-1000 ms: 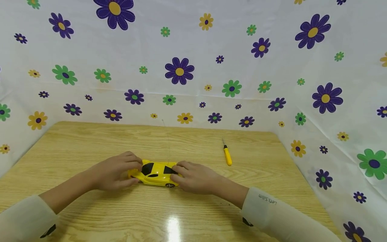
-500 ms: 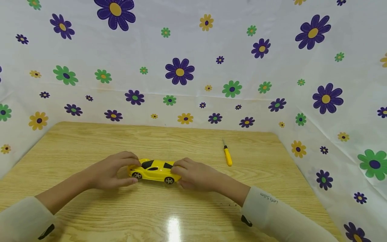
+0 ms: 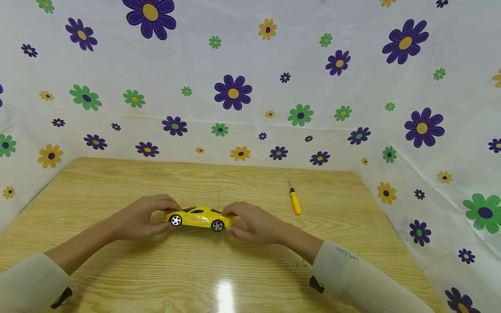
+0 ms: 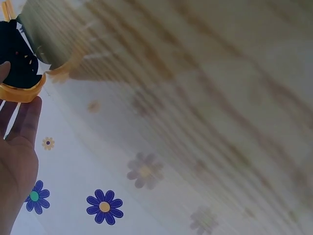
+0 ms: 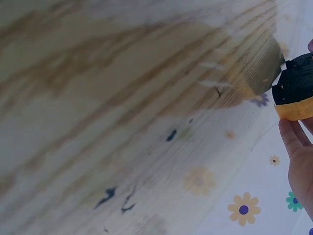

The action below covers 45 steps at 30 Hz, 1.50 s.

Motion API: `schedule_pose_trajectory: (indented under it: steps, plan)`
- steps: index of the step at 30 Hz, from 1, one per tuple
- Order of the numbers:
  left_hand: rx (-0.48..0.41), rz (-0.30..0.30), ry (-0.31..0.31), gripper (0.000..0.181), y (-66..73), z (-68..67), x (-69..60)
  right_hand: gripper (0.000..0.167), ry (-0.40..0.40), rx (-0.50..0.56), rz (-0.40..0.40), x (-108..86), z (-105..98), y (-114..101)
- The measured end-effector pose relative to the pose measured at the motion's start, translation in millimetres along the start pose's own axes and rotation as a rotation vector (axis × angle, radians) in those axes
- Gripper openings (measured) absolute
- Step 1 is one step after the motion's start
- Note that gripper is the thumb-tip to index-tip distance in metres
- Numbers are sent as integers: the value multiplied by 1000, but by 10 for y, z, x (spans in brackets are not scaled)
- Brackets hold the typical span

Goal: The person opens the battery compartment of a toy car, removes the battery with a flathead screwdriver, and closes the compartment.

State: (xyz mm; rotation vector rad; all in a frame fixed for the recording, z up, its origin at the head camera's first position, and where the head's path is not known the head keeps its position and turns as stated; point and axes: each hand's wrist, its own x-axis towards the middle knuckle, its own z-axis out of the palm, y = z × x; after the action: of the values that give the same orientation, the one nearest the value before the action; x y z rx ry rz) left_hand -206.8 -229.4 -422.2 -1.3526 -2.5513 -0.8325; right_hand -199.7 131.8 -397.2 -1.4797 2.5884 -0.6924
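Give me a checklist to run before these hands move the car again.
1. Left hand grips one end of the car: ok.
2. Right hand grips the other end: ok.
3. Near wheels in place: ok, both visible.
4. Screwdriver apart from both hands: ok, on the table.
5. Table free of marks: not ok, dark marks show.
6. Car clear of the table: cannot tell.

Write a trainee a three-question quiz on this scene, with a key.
1. True or false: the screwdriver lies on the table.
2. Pick one: what colour is the toy car that the left hand and right hand grip? A red; B yellow; C blue.
3. Fill in: the cloth behind the table is printed with ____.

Key: 1 true; 2 B; 3 flowers.
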Motion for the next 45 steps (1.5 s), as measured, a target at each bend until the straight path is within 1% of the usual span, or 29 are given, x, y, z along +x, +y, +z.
schedule_pose_trajectory:
  steps: [4, 10, 16, 22, 26, 29, 34, 38, 43, 45]
  plan:
    - [-39, -21, 0, 44, -19, -19, 8, 35, 7, 38, 20, 3, 9, 27]
    - [-132, -47, 34, 42, -72, -41, -6, 30, 24, 163, 17, 22, 13, 62]
    - [-212, -108, 50, 39, -111, -46, -9, 27, 44, 253, 12, 37, 15, 98]
    - [-304, -156, 69, 32, -140, -42, 0, 26, 63, 293, 40, 49, 35, 128]
    - [-313, -194, 73, 29, -147, -51, 10, 26, 67, 302, 70, 50, 47, 150]
    - [-315, -241, 72, 27, -146, -63, 20, 25, 91, 314, 83, 52, 49, 164]
    - [-364, -322, 48, 24, -135, -88, 52, 24, 155, 299, 94, 51, 28, 180]
    - [-372, -361, 19, 25, -137, -109, 77, 28, 171, 283, 102, 59, 11, 189]
    - [-359, -404, -10, 29, -165, -121, 83, 32, 153, 321, 182, 96, 6, 202]
    - [-346, -414, -8, 29, -174, -123, 84, 33, 156, 332, 201, 108, 1, 202]
